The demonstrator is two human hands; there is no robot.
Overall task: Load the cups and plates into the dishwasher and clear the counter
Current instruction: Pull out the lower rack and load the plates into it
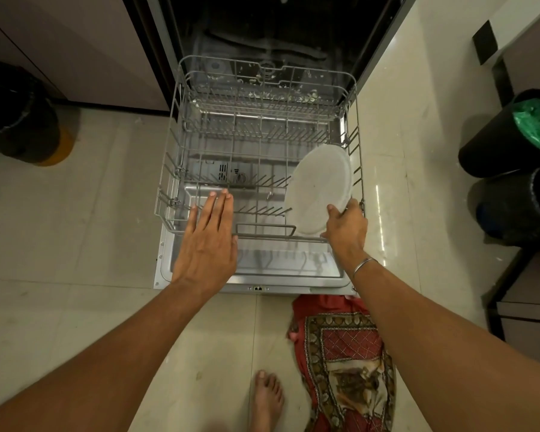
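Head view: my right hand (345, 227), at the four o'clock corner of the pulled-out dishwasher rack (169, 169), has its grip pinching the rim of a white plate (320, 188) that stands tilted in the rack. At seven o'clock my left hand (208, 235) is over the front rail, grip wide, fingers straight.

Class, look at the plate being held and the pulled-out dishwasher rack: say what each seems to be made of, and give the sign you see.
The plate: likely ceramic or melamine, matt white; its face is opaque with little shine. The rack: coated metal wire, pale grey; thin rigid rods form a grid with upright tines.
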